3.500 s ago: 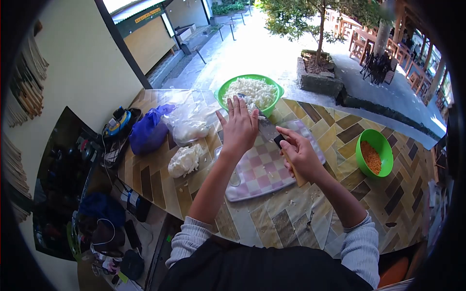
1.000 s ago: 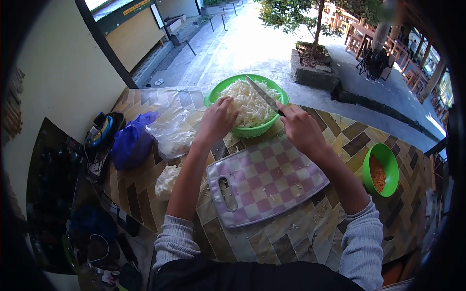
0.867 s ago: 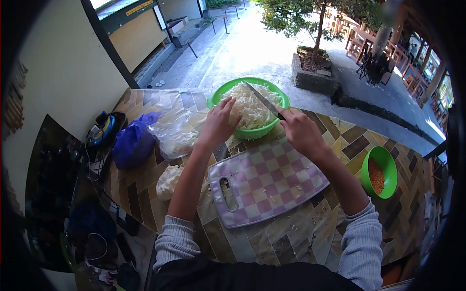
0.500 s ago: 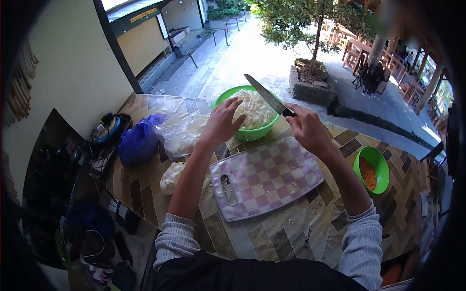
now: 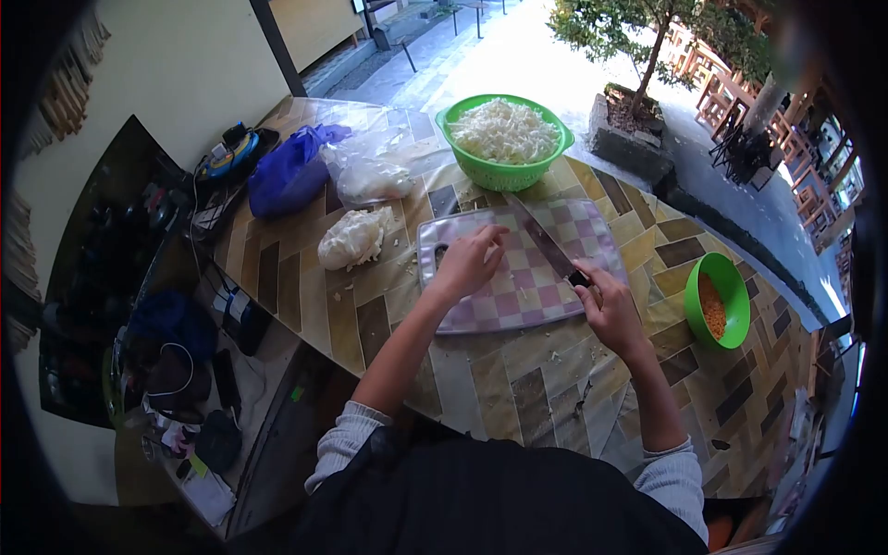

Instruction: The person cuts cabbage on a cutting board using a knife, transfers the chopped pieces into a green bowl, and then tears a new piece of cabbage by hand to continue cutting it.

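The worktop [image 5: 481,375] has its far edge just behind the colander [image 5: 504,176], while its near edge runs towards the person's dark clothing [image 5: 499,499]; a tiled strip with small pale scraps lies between that clothing and the cutting board [image 5: 509,310], and more tiled surface separates the board from the green bowl [image 5: 692,307] on the right; on the board's left, near but apart, sits a white lump [image 5: 354,239], with the clear plastic bag [image 5: 370,178] and blue bag [image 5: 289,176] beyond it; the green colander holds a heap of pale shreds [image 5: 507,131] rising above its rim, and the bowl, tilted in view, holds orange grains [image 5: 711,305]; of the two hands, the right hand [image 5: 608,308] has its fingers closed round the dark handle of the knife [image 5: 548,242], whose blade slants over the board with its tip towards the colander; the left hand [image 5: 470,264] is over the board's left part, fingers loosely bent, and whether they pinch anything or touch the board cannot be told.
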`<move>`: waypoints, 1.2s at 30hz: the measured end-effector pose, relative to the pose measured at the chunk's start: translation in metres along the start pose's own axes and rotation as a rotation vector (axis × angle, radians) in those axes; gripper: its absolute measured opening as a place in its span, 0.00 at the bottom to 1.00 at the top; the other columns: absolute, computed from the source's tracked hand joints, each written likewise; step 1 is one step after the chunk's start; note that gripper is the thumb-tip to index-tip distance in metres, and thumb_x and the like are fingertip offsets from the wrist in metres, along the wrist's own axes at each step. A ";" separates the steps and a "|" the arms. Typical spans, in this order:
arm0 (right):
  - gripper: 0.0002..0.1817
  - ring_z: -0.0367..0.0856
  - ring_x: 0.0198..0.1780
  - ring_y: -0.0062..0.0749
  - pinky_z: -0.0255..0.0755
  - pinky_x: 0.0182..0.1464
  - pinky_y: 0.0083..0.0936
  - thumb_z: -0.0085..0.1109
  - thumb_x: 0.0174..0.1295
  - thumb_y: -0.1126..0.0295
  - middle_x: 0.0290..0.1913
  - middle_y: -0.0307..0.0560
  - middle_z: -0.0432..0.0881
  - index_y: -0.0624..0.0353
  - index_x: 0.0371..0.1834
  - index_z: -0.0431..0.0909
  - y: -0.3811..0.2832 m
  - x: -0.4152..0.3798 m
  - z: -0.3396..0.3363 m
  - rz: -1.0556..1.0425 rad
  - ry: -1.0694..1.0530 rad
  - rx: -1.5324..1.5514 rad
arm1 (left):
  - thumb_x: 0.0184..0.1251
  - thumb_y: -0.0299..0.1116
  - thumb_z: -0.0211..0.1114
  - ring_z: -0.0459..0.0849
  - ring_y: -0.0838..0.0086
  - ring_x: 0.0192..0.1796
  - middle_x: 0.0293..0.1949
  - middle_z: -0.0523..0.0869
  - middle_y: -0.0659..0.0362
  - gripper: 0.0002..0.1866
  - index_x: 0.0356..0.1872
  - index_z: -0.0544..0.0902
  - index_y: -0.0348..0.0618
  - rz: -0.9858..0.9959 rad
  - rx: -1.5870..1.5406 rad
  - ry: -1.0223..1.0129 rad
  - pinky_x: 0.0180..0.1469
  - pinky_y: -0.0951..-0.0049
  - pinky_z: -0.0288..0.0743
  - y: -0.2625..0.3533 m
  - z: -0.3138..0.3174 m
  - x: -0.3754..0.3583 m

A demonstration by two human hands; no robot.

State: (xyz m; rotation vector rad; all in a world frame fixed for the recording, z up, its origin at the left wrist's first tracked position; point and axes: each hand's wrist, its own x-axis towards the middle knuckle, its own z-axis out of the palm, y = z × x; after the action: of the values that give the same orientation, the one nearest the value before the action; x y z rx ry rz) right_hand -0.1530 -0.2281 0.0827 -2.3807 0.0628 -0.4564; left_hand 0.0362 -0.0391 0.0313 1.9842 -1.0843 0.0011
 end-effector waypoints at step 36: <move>0.23 0.75 0.56 0.53 0.72 0.57 0.39 0.62 0.62 0.67 0.58 0.58 0.69 0.61 0.60 0.71 -0.065 0.069 0.105 -0.493 -0.279 0.098 | 0.55 0.51 0.74 0.70 0.54 0.63 0.58 0.74 0.51 0.34 0.57 0.73 0.43 -0.290 0.511 0.986 0.65 0.55 0.62 -0.099 -0.081 -0.086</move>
State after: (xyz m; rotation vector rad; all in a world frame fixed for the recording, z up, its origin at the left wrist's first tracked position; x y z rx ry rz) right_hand -0.0579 -0.1246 0.0737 -2.3275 -0.6682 -0.3359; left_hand 0.0807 0.1011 -0.0164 2.1290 -0.1449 1.0707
